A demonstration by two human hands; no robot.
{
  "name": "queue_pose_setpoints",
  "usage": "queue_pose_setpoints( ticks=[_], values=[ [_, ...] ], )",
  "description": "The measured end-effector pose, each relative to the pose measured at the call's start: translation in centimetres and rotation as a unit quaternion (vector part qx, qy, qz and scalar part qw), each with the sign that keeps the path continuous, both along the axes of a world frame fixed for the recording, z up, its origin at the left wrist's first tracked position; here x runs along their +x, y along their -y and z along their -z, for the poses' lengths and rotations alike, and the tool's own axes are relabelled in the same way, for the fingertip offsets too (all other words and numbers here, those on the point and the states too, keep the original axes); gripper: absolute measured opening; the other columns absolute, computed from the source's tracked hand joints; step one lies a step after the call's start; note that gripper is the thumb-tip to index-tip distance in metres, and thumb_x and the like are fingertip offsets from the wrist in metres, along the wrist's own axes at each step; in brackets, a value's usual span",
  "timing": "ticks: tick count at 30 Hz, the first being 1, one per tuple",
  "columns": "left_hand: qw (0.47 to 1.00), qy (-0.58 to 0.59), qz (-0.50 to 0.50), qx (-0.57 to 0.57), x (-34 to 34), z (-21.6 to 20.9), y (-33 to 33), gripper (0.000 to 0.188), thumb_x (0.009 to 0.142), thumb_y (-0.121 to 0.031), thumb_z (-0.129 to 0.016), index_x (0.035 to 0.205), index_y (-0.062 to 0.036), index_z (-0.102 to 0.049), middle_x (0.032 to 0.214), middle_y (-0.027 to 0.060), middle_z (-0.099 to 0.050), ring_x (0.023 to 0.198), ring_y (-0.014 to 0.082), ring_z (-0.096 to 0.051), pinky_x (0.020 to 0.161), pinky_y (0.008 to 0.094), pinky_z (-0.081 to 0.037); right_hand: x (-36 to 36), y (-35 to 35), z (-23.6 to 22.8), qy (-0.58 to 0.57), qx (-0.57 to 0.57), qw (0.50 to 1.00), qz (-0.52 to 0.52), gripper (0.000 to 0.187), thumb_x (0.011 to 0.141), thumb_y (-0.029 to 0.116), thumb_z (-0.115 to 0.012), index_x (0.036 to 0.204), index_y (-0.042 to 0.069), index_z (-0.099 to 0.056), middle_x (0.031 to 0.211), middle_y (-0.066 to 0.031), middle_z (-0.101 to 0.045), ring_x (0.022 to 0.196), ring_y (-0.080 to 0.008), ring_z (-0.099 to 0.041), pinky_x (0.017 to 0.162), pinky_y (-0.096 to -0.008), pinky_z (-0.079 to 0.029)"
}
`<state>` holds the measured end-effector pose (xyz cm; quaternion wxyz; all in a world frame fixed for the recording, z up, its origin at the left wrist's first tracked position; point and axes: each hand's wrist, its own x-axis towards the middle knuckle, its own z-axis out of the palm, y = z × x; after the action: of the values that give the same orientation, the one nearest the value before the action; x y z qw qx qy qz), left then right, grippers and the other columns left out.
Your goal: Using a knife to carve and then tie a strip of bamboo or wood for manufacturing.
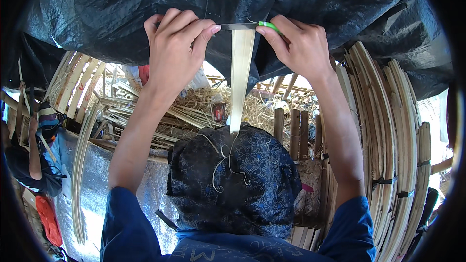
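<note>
A knife (239,26) with a thin dark blade and a bright green handle lies crosswise between my hands. My left hand (178,39) is closed, thumb and fingers pinching the far end of the blade. On the other side, my right hand (302,43) is closed round the green handle. The blade crosses the top end of a long pale strip, probably split bamboo (241,73), and touches it there. That strip runs down toward me, its lower end resting on a dark blue patterned cloth (238,179) over my lap. A few thin curled shavings (218,170) lie on the cloth.
Bundled long slats (383,131) stand at the right, tied with dark bands. A dark plastic sheet (131,14) hangs across the far side. Straw-like shavings (262,106) and loose strips cover the ground ahead. At the far left is another person's arm (35,150).
</note>
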<state>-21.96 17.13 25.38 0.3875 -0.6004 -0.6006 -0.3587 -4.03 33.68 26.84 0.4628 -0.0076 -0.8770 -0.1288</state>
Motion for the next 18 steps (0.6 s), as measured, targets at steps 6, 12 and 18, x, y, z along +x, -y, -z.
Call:
queue_pose_setpoints(
  ticks=[6,12,18],
  values=[
    [1.000,0.003,0.009,-0.030,-0.9,2.4,-0.9,0.007,0.083,-0.019,-0.071,0.081,-0.0119,-0.072,0.072,-0.0045,-0.057,0.079,0.0150,-0.052,0.086,0.0387,-0.030,-0.5,-0.9,2.0,0.021,-0.012,1.000,0.014,0.033,0.089,0.035,-0.067,0.071,0.009,-0.059,0.052,-0.0033,-0.056,0.043,-0.0208,-0.058,0.040,-0.0311,-0.043],
    [0.999,-0.001,-0.002,-0.039,-1.3,4.2,-1.4,0.007,0.082,-0.019,-0.071,0.081,-0.0122,-0.071,0.072,-0.0052,-0.056,0.079,0.0148,-0.052,0.086,0.0387,-0.030,-1.1,-1.3,5.0,0.011,-0.051,0.998,0.031,0.036,0.089,0.039,-0.065,0.070,0.010,-0.055,0.053,-0.0028,-0.056,0.045,-0.0226,-0.058,0.040,-0.0336,-0.043],
    [0.997,0.017,-0.004,-0.069,-1.1,5.9,-1.3,0.010,0.085,-0.018,-0.068,0.082,-0.0092,-0.072,0.073,-0.0028,-0.060,0.078,0.0159,-0.053,0.088,0.0366,-0.031,-1.1,-1.4,6.8,0.030,-0.066,0.997,0.025,0.035,0.089,0.037,-0.066,0.070,0.010,-0.054,0.054,-0.0025,-0.055,0.045,-0.0221,-0.058,0.040,-0.0335,-0.043]
  ],
)
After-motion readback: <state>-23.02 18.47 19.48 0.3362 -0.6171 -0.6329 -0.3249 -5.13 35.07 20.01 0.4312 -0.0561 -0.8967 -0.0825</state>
